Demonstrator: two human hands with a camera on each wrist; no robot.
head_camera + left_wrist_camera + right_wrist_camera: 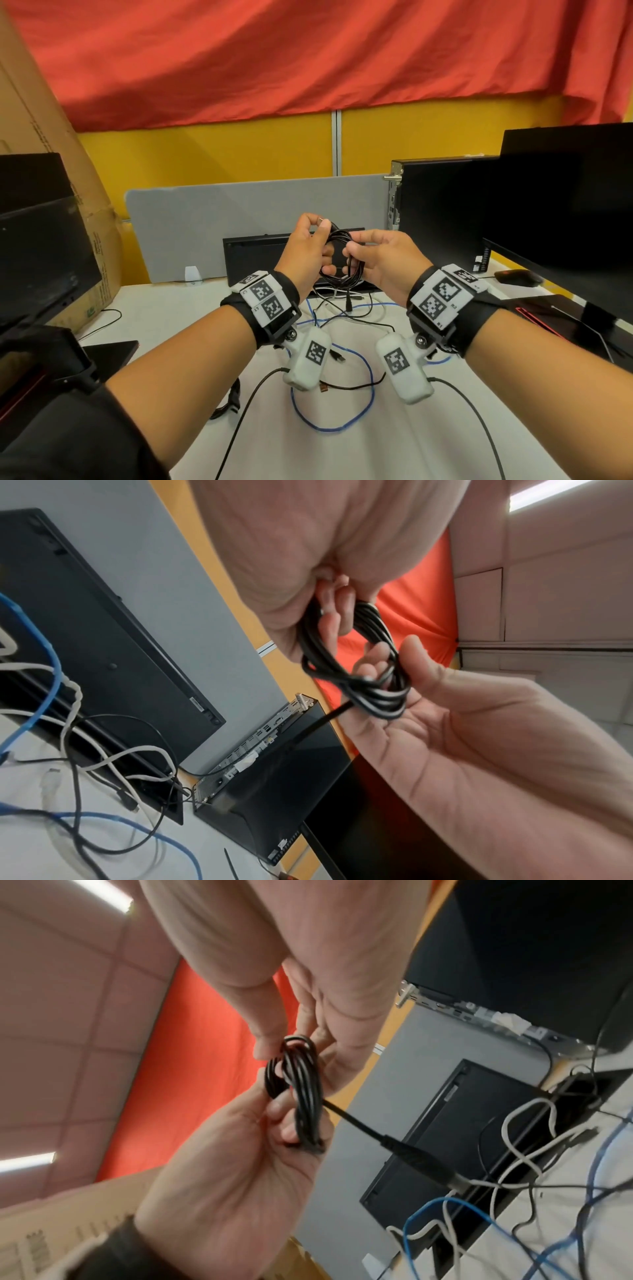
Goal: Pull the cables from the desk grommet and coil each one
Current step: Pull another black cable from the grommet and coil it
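Note:
Both hands are raised above the white desk (171, 315) and hold one black cable coil (337, 260). My left hand (310, 240) grips the coil's left side, with its thumb and forefinger pinching near the top. My right hand (363, 250) pinches the coil's right side. From the coil (304, 1096) a short tail with a black plug (411, 1158) hangs free. The rectangular grommet opening (161, 791) lies below, with white and thin black cables running out of it. A blue cable (342, 425) loops loosely across the desk.
A black keyboard (260, 253) leans upright against the grey divider (239, 205). A small black PC (442, 205) and a monitor (565, 205) stand on the right, with a mouse (519, 277) beside them. Another monitor (41, 246) and a cardboard box (51, 137) stand on the left.

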